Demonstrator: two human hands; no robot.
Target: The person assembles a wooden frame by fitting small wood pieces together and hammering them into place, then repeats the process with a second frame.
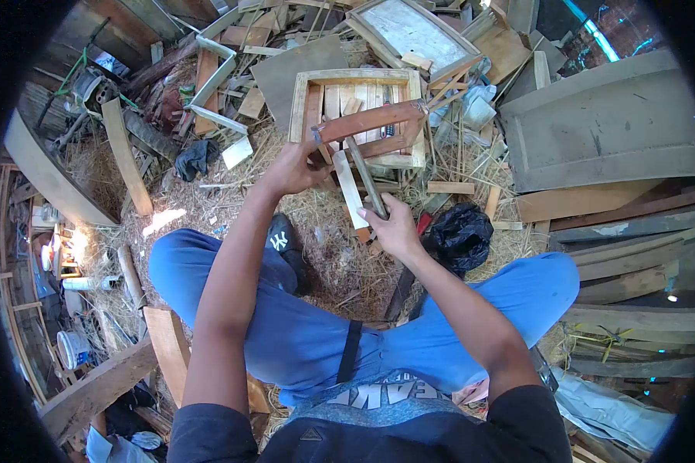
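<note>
Between my knees and the far scrap pile, my left hand (297,166) is closed round the left end of the reddish strip (378,117), which lies slanted across the near side of the pale wooden frame (301,100). My right hand (394,225) is wrapped tight on the near end of the dark bar (365,177), its far tip up under the strip. I'd judge small, steady pressure best, with the strip pinned firmly, my left fingers clear of the tip, and the loose slat (349,193) kept from shifting on the straw (340,262).
</note>
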